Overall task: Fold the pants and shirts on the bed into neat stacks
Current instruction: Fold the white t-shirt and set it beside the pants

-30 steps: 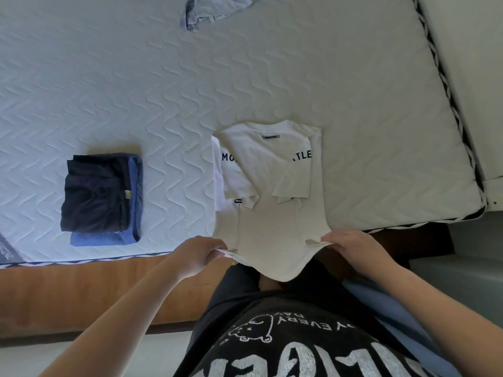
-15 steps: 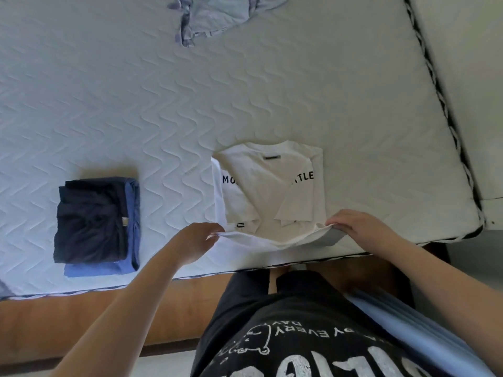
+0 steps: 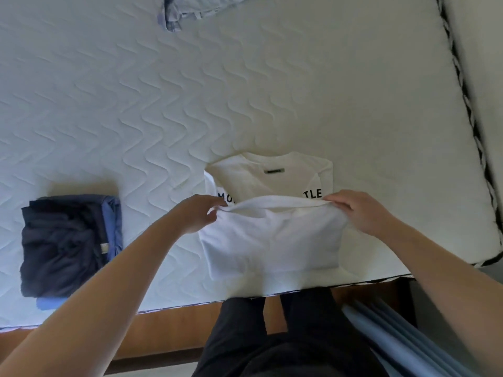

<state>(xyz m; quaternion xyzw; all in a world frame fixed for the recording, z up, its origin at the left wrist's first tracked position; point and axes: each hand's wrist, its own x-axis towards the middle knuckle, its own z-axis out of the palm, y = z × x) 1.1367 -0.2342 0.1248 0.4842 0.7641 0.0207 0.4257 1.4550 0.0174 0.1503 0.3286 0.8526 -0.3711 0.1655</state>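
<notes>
White shirt (image 3: 272, 240) hem pinched, left hand (image 3: 194, 213), right hand (image 3: 359, 210)

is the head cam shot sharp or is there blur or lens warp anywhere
Head view: soft motion blur along the mattress piping; wide-angle warp bows the bed edge; the white shirt, held by both hands, is blown out, its folds hard to read; dark stack casts soft shadow.

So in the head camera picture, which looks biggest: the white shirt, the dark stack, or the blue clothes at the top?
1. white shirt
2. dark stack
3. blue clothes, though they are partly cut off at the picture's edge, so their rank is unsure.
</notes>
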